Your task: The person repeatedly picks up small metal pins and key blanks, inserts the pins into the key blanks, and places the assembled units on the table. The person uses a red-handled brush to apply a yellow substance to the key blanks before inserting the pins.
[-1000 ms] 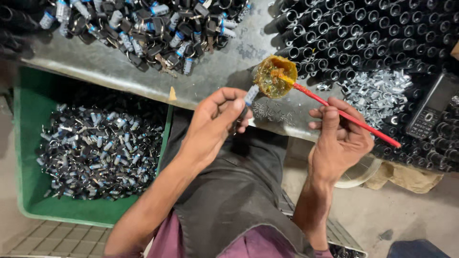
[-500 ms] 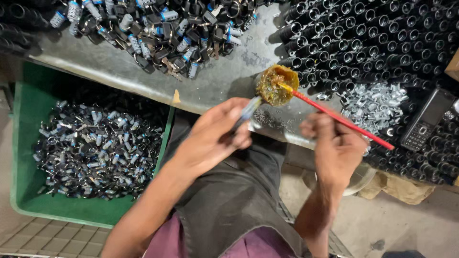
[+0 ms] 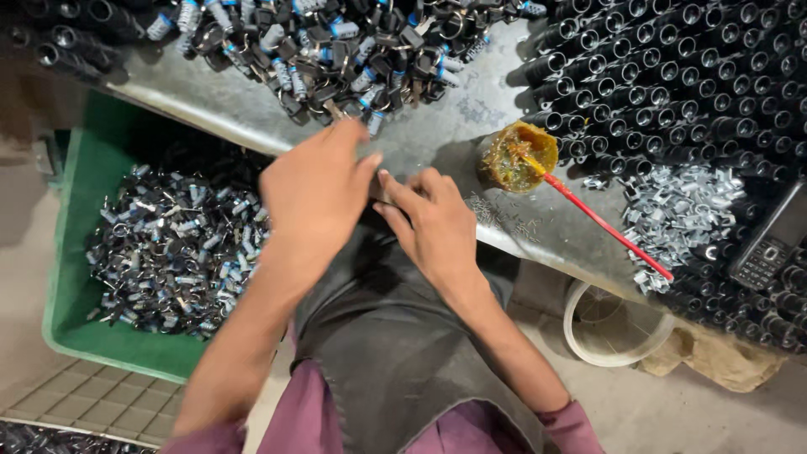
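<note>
Head cam looked straight down at a grey metal counter [image 3: 454, 143] with both hands meeting at its near edge. Left hand [image 3: 315, 197] was back-up to the lens, fingers reaching toward the heap of small black and silver lock parts with blue-striped pieces [image 3: 336, 50], so honestly couldn't tell how open that grip was or whether anything sat in it. Right hand [image 3: 433, 227] was right beside it, fingertips touching the left one, fingers curled loosely; couldn't make out any part pinched in there either. Just to the right of the hands sat a small round pot of yellow-brown grease [image 3: 517, 155], with a thin red stick [image 3: 601, 223] leaning out of it toward the right. Past that was a pile of small shiny metal clips [image 3: 681, 206], rows of black tubes standing on end [image 3: 689, 76], and a dark keypad phone [image 3: 769, 240]. Green plastic crate [image 3: 80, 210] down on the left was full of finished black and silver pieces, and a white bucket [image 3: 618, 324] sat under the counter edge.
</note>
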`<act>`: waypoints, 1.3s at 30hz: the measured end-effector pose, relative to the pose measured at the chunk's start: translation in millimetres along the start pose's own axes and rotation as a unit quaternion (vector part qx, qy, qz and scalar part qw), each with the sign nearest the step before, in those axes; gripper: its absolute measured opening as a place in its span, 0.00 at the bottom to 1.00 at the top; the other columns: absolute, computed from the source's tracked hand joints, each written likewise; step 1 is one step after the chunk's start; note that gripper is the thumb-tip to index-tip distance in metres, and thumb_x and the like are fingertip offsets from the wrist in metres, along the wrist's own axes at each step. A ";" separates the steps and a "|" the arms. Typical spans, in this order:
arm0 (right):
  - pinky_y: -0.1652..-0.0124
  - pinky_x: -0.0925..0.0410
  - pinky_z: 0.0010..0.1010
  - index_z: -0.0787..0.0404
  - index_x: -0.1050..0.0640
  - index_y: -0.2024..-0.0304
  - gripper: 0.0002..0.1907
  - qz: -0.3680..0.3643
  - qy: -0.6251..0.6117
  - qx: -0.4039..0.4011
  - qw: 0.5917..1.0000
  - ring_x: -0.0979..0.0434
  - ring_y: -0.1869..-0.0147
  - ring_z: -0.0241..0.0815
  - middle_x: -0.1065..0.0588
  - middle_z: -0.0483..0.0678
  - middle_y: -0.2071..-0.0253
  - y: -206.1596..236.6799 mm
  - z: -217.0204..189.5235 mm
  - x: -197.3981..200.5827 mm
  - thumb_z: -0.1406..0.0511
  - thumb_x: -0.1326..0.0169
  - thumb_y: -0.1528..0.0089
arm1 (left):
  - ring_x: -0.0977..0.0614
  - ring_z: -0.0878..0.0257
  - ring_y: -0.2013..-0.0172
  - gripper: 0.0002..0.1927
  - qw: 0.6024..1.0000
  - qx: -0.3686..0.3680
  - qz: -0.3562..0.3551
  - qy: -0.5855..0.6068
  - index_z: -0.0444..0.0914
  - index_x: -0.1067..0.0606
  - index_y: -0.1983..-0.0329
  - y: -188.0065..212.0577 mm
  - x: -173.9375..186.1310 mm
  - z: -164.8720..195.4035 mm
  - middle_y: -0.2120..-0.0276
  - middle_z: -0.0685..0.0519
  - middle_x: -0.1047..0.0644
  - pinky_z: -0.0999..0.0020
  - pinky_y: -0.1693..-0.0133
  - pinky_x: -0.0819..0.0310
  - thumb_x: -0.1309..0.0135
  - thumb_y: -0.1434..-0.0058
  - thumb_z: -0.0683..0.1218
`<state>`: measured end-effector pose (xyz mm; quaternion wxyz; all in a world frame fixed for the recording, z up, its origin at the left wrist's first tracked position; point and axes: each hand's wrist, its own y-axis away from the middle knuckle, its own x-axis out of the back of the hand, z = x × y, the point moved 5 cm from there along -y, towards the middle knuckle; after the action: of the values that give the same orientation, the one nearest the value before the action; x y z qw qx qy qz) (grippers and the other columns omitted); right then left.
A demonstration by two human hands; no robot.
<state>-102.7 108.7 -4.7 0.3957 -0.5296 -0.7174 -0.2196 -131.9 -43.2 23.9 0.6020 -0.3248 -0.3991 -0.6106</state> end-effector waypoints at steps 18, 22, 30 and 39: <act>0.65 0.38 0.23 0.61 0.18 0.62 0.08 0.082 -0.263 -0.148 0.950 0.32 0.65 0.33 0.27 0.44 0.65 46.2 19.6 39.5 0.75 0.34 0.42 | 0.23 0.64 0.65 0.15 0.729 0.073 -0.086 0.676 0.34 0.27 0.50 25.8 -12.2 2.9 0.71 0.53 0.27 0.68 0.57 0.26 0.57 0.20 0.50; 0.57 0.34 0.21 0.65 0.21 0.60 0.09 0.135 -0.381 -0.145 0.903 0.29 0.57 0.31 0.26 0.46 0.59 61.7 20.0 55.5 0.78 0.37 0.40 | 0.26 0.68 0.64 0.17 0.541 0.185 -0.241 0.785 0.37 0.28 0.39 69.2 -49.0 31.4 0.65 0.56 0.27 0.69 0.56 0.25 0.51 0.30 0.44; 0.57 0.34 0.21 0.66 0.22 0.60 0.08 0.128 -0.442 -0.200 0.865 0.30 0.58 0.29 0.27 0.45 0.59 67.1 12.5 54.9 0.79 0.37 0.40 | 0.26 0.69 0.65 0.14 0.530 0.193 -0.235 0.791 0.35 0.28 0.43 94.5 -72.7 36.6 0.61 0.54 0.25 0.71 0.61 0.28 0.46 0.29 0.44; 0.56 0.34 0.21 0.67 0.21 0.60 0.08 0.124 -0.405 -0.209 0.881 0.31 0.57 0.29 0.27 0.45 0.59 74.0 7.2 66.4 0.79 0.37 0.39 | 0.23 0.69 0.61 0.14 0.595 0.157 -0.230 0.754 0.33 0.25 0.45 96.1 -69.4 36.6 0.58 0.55 0.22 0.71 0.59 0.25 0.45 0.30 0.45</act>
<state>-44.3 178.2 36.5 -0.0250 -0.7276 -0.6809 -0.0796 -35.0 26.2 -10.6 0.5700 0.4533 0.0455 -0.6837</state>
